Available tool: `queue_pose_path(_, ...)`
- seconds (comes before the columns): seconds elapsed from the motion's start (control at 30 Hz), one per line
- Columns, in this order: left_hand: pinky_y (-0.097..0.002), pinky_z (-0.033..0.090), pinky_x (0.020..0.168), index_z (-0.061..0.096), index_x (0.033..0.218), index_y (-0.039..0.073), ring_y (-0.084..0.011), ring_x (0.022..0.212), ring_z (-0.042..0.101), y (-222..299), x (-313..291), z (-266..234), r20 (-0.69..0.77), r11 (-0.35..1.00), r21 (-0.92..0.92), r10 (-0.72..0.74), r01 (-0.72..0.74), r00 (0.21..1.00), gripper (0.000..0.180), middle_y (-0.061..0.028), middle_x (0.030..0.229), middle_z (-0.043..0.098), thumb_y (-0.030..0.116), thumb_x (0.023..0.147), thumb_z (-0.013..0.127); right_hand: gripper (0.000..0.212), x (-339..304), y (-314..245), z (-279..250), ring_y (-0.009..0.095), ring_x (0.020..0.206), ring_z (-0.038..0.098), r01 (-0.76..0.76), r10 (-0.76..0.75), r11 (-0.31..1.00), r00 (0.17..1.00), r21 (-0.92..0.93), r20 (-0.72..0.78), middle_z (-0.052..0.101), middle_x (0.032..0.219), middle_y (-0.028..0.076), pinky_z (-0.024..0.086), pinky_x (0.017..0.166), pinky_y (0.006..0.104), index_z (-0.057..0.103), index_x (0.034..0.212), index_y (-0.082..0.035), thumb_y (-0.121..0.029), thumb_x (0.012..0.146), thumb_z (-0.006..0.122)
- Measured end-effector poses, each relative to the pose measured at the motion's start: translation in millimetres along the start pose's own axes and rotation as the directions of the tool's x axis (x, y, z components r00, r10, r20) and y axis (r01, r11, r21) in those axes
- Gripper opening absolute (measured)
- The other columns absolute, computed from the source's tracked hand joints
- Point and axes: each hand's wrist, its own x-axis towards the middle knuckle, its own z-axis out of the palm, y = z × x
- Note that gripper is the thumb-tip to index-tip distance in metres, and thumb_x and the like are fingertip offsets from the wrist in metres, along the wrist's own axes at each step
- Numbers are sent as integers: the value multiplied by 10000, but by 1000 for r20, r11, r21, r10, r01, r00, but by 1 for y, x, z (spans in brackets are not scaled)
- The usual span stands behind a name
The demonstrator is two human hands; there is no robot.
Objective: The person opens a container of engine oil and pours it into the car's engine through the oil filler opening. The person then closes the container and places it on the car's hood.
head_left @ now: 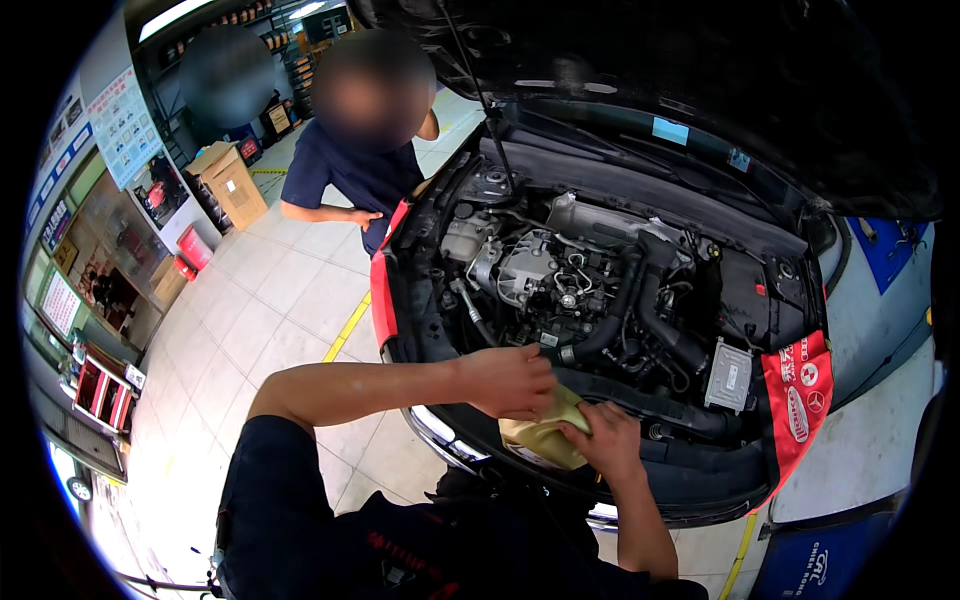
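I hold a pale yellow plastic jug with a light label over the front edge of a car's open engine bay. My right hand is wrapped round the jug's right side, thumb across its front. My left hand is closed at the jug's top left, its fingers curled downward. Whatever those fingers grip, perhaps the neck or cap, is hidden beneath them. Just beyond my hands lies the uncovered engine, with black hoses and metal pipes around it.
The raised hood stands on a prop rod. Red fender covers drape both sides. A silver control box sits at the bay's front right. Another person stands by the far left fender. A cardboard box rests on the tiled floor.
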Motion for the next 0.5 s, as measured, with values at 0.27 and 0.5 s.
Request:
queue_pose_path(0.27, -350, 483, 650, 586, 1020, 136, -211, 677, 599, -10, -12, 34, -173, 994, -43, 89, -98, 981, 335, -32, 840, 580, 470, 1017, 604, 422, -2, -2, 2, 228, 686, 686, 20, -20, 1000, 1000, 18, -9, 724, 815, 60, 549, 558, 342, 735, 963, -76, -418, 776, 897)
queue_pose_path(0.5, -348, 457, 585, 560, 967, 128, -215, 630, 584, 20, -3, 29, 116, 937, -173, -285, 302, 951, 380, -28, 794, 565, 502, 1009, 607, 416, -3, 1, -1, 278, 675, 660, -19, 19, 996, 1000, 87, 6, 687, 788, 88, 537, 608, 385, 728, 986, -44, -333, 752, 913)
